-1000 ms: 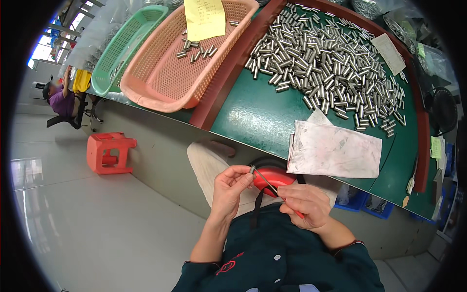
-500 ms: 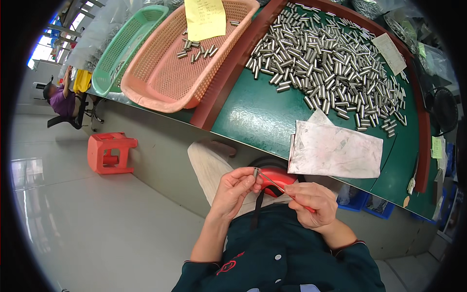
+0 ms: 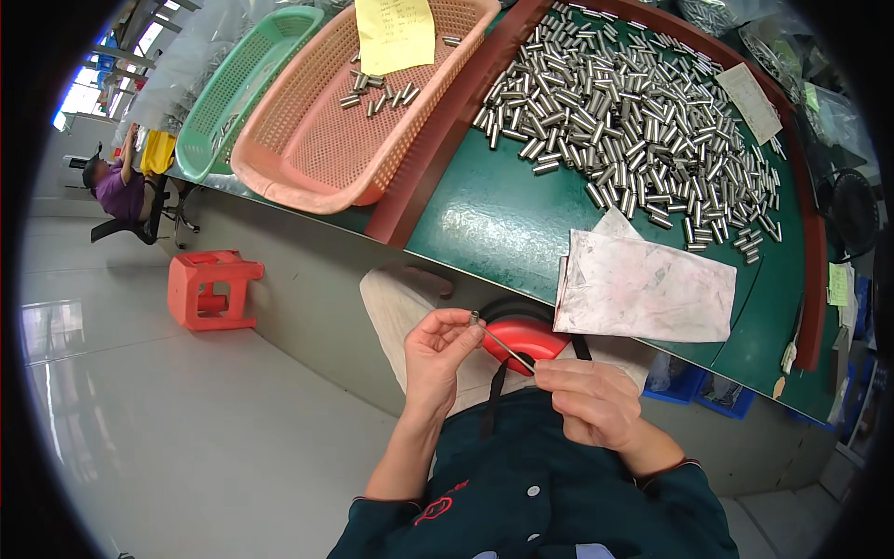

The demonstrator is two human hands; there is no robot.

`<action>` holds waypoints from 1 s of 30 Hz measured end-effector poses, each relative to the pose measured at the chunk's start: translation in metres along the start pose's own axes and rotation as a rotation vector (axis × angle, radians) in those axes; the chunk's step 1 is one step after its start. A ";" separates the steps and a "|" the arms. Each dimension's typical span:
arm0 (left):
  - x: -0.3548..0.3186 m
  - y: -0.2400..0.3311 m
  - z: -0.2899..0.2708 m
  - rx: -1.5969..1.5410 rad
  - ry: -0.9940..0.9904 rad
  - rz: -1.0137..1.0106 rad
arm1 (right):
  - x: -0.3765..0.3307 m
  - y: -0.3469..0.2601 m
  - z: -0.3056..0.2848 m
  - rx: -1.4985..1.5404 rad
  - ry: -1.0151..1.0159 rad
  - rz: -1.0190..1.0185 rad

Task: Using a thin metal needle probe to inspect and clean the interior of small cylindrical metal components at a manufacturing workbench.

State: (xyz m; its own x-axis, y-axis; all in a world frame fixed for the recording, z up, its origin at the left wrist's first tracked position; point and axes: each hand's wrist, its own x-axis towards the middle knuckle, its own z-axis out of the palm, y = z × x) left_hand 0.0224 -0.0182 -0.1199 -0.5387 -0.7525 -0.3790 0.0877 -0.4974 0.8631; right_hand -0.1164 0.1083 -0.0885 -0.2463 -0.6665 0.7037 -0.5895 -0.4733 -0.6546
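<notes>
Between thumb and fingers, my left hand [image 3: 438,349] pinches a small metal cylinder [image 3: 475,318], its end facing up. My right hand [image 3: 594,396] grips a thin metal rod tool [image 3: 506,348], whose handle is hidden in the palm. The rod's tip is at the cylinder's end; whether it goes inside is too small to tell. Both hands are above my lap, in front of the table's near edge. A large heap of similar metal cylinders [image 3: 633,130] lies on the green tabletop [image 3: 475,219].
A folded, stained white cloth [image 3: 652,284] lies at the table edge. To the left stand a pink basket [image 3: 298,191] with several cylinders and a yellow note, and a green basket [image 3: 196,154]. A red stool [image 3: 214,289] is on the floor. Far left sits another person [image 3: 121,186].
My left hand has moved slightly up and left with the cylinder. My right hand has shifted a little left, its fingers straighter along the tool; the red handle seen before is now hidden.
</notes>
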 end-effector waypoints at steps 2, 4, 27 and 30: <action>-0.001 0.001 0.002 0.020 0.013 0.017 | -0.001 0.002 0.002 -0.007 -0.003 0.002; -0.002 0.000 0.003 0.041 0.026 0.033 | -0.003 0.004 0.003 -0.027 0.016 0.004; 0.000 -0.005 0.001 -0.067 0.046 0.002 | 0.000 0.010 0.012 -0.067 0.028 0.072; 0.002 -0.008 -0.001 -0.188 0.038 -0.026 | -0.004 0.011 0.012 -0.045 0.044 0.071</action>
State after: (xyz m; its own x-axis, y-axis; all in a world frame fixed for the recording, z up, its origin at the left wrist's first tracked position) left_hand 0.0211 -0.0165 -0.1277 -0.5108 -0.7522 -0.4163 0.2308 -0.5864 0.7764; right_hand -0.1125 0.0983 -0.1019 -0.3217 -0.6709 0.6682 -0.6034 -0.3985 -0.6907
